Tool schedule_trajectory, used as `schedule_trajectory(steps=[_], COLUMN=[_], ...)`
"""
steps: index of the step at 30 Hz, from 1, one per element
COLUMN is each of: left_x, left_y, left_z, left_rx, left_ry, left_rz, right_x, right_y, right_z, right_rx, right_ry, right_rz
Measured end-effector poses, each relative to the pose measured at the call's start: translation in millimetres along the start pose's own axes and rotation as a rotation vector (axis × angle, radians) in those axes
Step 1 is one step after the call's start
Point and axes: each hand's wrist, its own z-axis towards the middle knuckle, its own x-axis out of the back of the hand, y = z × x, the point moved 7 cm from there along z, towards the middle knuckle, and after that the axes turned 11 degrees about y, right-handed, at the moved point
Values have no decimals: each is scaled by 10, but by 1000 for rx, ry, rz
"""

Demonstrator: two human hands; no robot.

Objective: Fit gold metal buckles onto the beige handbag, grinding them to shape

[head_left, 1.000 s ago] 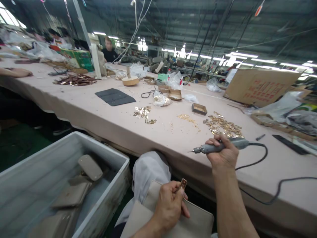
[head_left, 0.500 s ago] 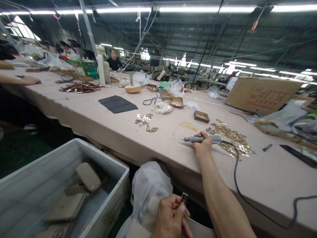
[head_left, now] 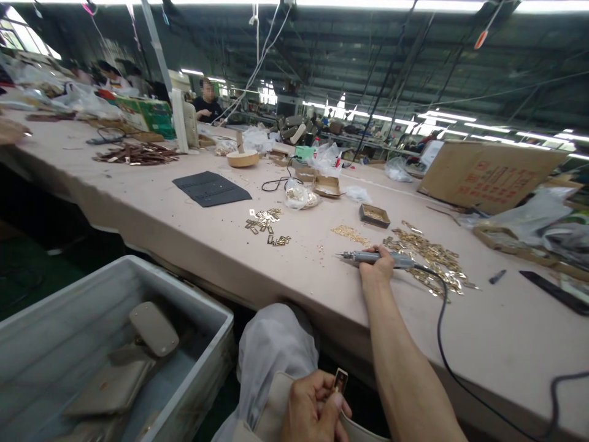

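Observation:
Over the table, my right hand (head_left: pixel 378 264) grips a grey electric screwdriver (head_left: pixel 400 260), its thin bit pointing left. The tool lies low across the tabletop; whether it touches I cannot tell. In my lap, my left hand (head_left: pixel 313 405) pinches a small rectangular gold metal fitting (head_left: pixel 340 380) between thumb and fingers. Beneath that hand lies a beige bag (head_left: pixel 271 408), partly hidden by it. Left of the bit are tiny gold screws (head_left: pixel 350 234) in a loose patch. Gold metal plates (head_left: pixel 432 255) are heaped behind my right hand, and rectangular gold frames (head_left: pixel 264 220) lie further left.
A grey plastic bin (head_left: pixel 184 368) with beige bags stands left of my knee. On the table are a small box (head_left: pixel 374 215), a black sheet (head_left: pixel 211 189), a tape roll (head_left: pixel 242 159) and a large carton (head_left: pixel 492 175). The screwdriver's cable (head_left: pixel 442 331) trails right. Another person's hand (head_left: pixel 11 131) is far left.
The view has shifted slightly, so the table items sit a little further left. Both hands keep their holds. The other person's hand at far left has drawn back toward the edge.

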Motion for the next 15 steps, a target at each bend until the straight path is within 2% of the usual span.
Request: schedule_trajectory(steps=[15], left_x=[-10], left_y=[-31], left_z=[-13], left_rx=[-9], left_ry=[-31], left_rz=[-54], right_x=[-6], right_y=[58], right_z=[-126], right_rx=[-40], right_ry=[46], right_rz=[7])
